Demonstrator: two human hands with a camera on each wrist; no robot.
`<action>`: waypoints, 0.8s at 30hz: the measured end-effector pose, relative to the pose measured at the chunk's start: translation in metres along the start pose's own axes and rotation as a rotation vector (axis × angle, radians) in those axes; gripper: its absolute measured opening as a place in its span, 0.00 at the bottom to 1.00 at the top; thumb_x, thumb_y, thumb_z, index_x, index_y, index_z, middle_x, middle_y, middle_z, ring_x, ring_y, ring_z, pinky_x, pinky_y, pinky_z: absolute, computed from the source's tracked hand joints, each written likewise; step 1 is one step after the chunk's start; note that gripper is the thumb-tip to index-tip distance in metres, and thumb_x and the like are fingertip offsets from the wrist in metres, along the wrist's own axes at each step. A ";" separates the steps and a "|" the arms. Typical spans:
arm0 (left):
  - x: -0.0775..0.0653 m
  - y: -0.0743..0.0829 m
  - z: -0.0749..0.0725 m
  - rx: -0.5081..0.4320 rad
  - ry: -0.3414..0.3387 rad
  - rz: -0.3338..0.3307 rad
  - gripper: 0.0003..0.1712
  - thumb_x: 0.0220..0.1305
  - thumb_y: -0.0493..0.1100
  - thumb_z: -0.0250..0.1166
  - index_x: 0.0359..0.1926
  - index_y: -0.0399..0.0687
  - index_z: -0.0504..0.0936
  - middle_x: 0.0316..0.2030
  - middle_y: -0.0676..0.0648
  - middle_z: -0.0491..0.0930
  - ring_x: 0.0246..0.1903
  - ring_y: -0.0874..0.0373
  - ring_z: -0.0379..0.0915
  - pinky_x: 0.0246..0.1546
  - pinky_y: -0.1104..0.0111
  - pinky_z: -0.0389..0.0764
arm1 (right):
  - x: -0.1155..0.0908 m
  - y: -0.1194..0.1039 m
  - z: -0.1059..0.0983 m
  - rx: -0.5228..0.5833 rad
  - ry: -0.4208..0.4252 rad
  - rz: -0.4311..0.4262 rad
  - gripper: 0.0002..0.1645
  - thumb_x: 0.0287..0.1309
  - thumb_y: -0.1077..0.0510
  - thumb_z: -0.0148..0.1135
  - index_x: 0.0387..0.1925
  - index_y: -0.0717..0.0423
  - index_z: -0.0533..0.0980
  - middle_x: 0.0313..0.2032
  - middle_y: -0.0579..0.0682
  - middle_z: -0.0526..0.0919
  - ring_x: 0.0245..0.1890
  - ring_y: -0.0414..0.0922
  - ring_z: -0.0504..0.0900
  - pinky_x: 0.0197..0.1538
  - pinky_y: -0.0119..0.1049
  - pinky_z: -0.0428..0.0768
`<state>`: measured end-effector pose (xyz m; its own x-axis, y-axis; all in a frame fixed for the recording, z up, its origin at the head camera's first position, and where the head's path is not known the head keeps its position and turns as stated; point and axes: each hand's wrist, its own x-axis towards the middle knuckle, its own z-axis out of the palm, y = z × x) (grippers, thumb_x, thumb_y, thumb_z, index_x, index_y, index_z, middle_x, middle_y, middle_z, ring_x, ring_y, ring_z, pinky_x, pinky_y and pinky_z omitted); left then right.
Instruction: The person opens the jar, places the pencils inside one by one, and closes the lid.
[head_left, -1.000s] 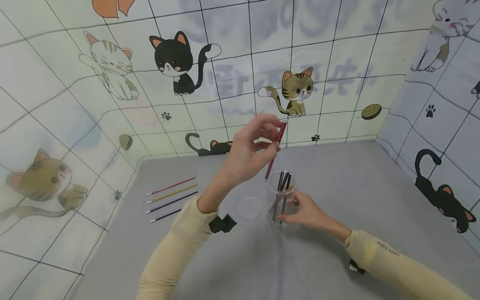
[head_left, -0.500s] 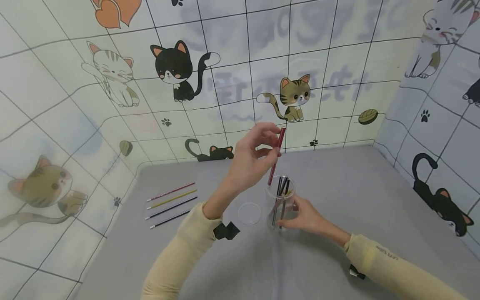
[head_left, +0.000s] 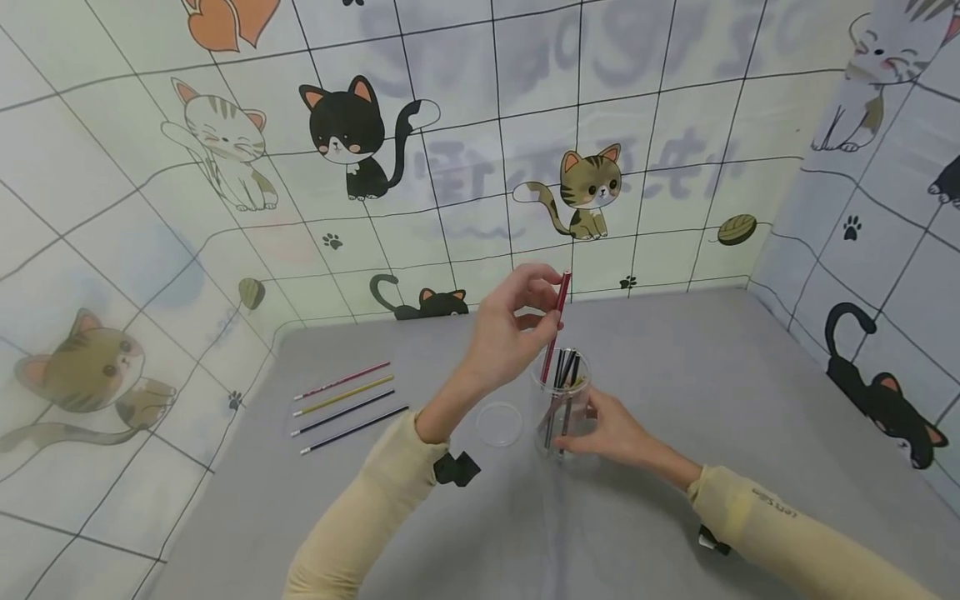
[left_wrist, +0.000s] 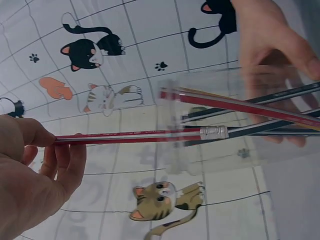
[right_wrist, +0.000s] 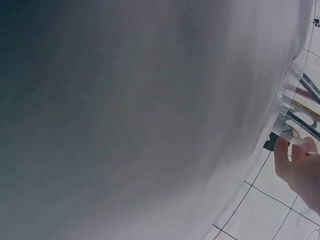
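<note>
In the head view my left hand [head_left: 508, 329] pinches a red pencil [head_left: 563, 292] near its upper end, above a clear plastic cup [head_left: 547, 400]. The pencil slants slightly, and its lower end is inside the cup's mouth. The left wrist view shows the silver ferrule [left_wrist: 214, 132] of that pencil within the cup wall. Several pencils [left_wrist: 280, 95], dark, red and yellow, lean inside the cup. My right hand [head_left: 615, 427] grips the cup low on its right side, thumb in front; its other fingers are partly hidden behind the cup.
Left of the cup lies a round clear lid [head_left: 499, 424]. Farther left, a red pencil [head_left: 342, 381], a yellow pencil [head_left: 343, 396] and two dark pencils [head_left: 354, 430] lie in a row on the grey table [head_left: 450, 533]. A cat-printed curtain [head_left: 480, 167] surrounds the table.
My left hand has moved down, and the red pencil's lower end has passed from above the cup's rim into it. The right hand keeps its grip on the cup.
</note>
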<state>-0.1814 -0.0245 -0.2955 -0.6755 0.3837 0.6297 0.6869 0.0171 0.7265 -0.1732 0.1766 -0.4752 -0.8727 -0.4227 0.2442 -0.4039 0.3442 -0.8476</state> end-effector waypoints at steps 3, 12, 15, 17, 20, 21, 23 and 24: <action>-0.006 -0.010 0.001 0.051 0.001 -0.048 0.20 0.63 0.24 0.61 0.54 0.39 0.73 0.36 0.41 0.78 0.37 0.54 0.80 0.40 0.67 0.83 | 0.001 0.001 0.000 0.004 -0.003 -0.009 0.46 0.48 0.53 0.80 0.66 0.56 0.68 0.59 0.55 0.78 0.56 0.54 0.78 0.57 0.60 0.74; -0.021 -0.032 0.002 0.107 0.018 -0.087 0.18 0.62 0.24 0.61 0.52 0.38 0.74 0.34 0.40 0.79 0.36 0.51 0.81 0.37 0.68 0.84 | 0.001 0.000 0.001 0.001 0.006 -0.008 0.42 0.47 0.54 0.80 0.63 0.56 0.70 0.56 0.51 0.80 0.53 0.53 0.79 0.56 0.59 0.74; -0.025 -0.035 0.003 0.112 0.028 -0.088 0.19 0.61 0.23 0.61 0.52 0.38 0.74 0.33 0.40 0.79 0.35 0.49 0.81 0.37 0.67 0.84 | 0.001 0.000 0.002 0.001 0.004 -0.002 0.43 0.46 0.54 0.81 0.63 0.55 0.70 0.56 0.51 0.80 0.54 0.53 0.78 0.56 0.59 0.74; -0.028 -0.037 0.003 0.113 0.033 -0.087 0.19 0.60 0.22 0.61 0.52 0.37 0.74 0.33 0.41 0.79 0.35 0.49 0.81 0.36 0.67 0.84 | 0.001 0.001 0.003 -0.001 0.007 0.005 0.43 0.46 0.54 0.81 0.63 0.55 0.70 0.56 0.51 0.80 0.53 0.53 0.78 0.56 0.59 0.74; -0.031 -0.041 0.004 0.114 0.036 -0.081 0.19 0.60 0.22 0.60 0.51 0.38 0.74 0.33 0.42 0.80 0.35 0.50 0.81 0.35 0.69 0.83 | 0.001 0.001 0.003 -0.009 0.014 0.016 0.42 0.46 0.53 0.81 0.62 0.56 0.71 0.55 0.51 0.81 0.53 0.52 0.79 0.56 0.59 0.74; -0.031 -0.042 0.004 0.113 0.040 -0.080 0.19 0.60 0.22 0.60 0.51 0.38 0.74 0.33 0.43 0.79 0.35 0.50 0.81 0.35 0.69 0.83 | 0.001 0.001 0.004 -0.012 0.017 0.020 0.42 0.45 0.53 0.81 0.61 0.56 0.71 0.54 0.51 0.81 0.52 0.52 0.79 0.56 0.59 0.75; -0.033 -0.043 0.004 0.116 0.049 -0.078 0.19 0.60 0.22 0.61 0.51 0.39 0.74 0.33 0.43 0.79 0.35 0.50 0.82 0.35 0.69 0.83 | 0.001 0.000 0.004 -0.017 0.019 0.023 0.41 0.45 0.54 0.81 0.61 0.56 0.72 0.54 0.50 0.81 0.52 0.52 0.79 0.56 0.59 0.75; -0.033 -0.044 0.004 0.115 0.054 -0.076 0.19 0.60 0.23 0.61 0.51 0.39 0.74 0.33 0.43 0.79 0.35 0.50 0.82 0.35 0.69 0.83 | 0.002 0.000 0.003 -0.018 0.020 0.023 0.41 0.45 0.54 0.81 0.61 0.56 0.72 0.54 0.50 0.81 0.52 0.52 0.79 0.56 0.59 0.75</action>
<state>-0.1880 -0.0343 -0.3491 -0.7383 0.3273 0.5898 0.6570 0.1510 0.7386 -0.1737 0.1730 -0.4764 -0.8869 -0.3980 0.2343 -0.3886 0.3690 -0.8443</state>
